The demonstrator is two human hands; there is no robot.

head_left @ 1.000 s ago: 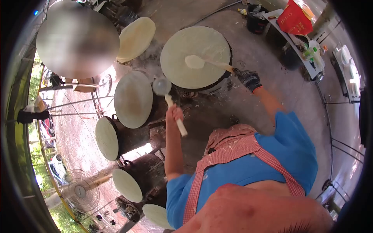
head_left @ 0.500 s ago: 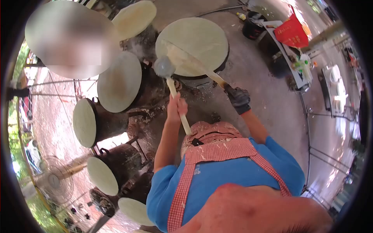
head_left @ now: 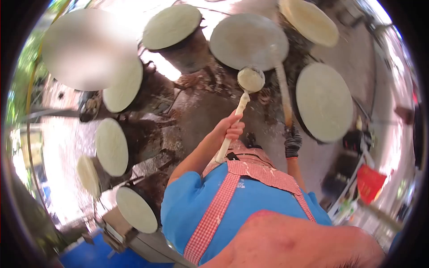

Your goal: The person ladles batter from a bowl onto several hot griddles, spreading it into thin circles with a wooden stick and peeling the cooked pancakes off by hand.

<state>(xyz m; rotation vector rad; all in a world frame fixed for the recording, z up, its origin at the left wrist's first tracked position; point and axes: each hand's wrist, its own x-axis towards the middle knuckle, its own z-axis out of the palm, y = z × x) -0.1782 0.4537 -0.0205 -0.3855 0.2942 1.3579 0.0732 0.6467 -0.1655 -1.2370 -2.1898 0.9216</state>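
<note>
My left hand (head_left: 229, 130) is bare and wrapped around the long pale handle of a ladle (head_left: 251, 79). Pale batter fills the ladle's round bowl, which hangs before the near edge of a grey round griddle (head_left: 232, 40). In my right hand (head_left: 292, 142), covered by a dark striped glove, is the dark end of a long flat wooden spatula (head_left: 283, 87). The spatula's far end reaches over the right part of that grey griddle; whether it touches cannot be made out. To my right, a griddle is covered by a pale batter sheet (head_left: 324, 102).
Several more batter-covered griddles (head_left: 111, 147) on dark drum-like stoves curve round to my left. A yellowish round sheet (head_left: 310, 21) stands at the upper right. A red bag (head_left: 370, 183) is by a side table at the right. Blue material (head_left: 103, 252) lies at the lower left.
My view and body have turned left. The spatula has gone from the batter-covered griddle, now at my right, to the grey one. The ladle's bowl now faces up, showing batter.
</note>
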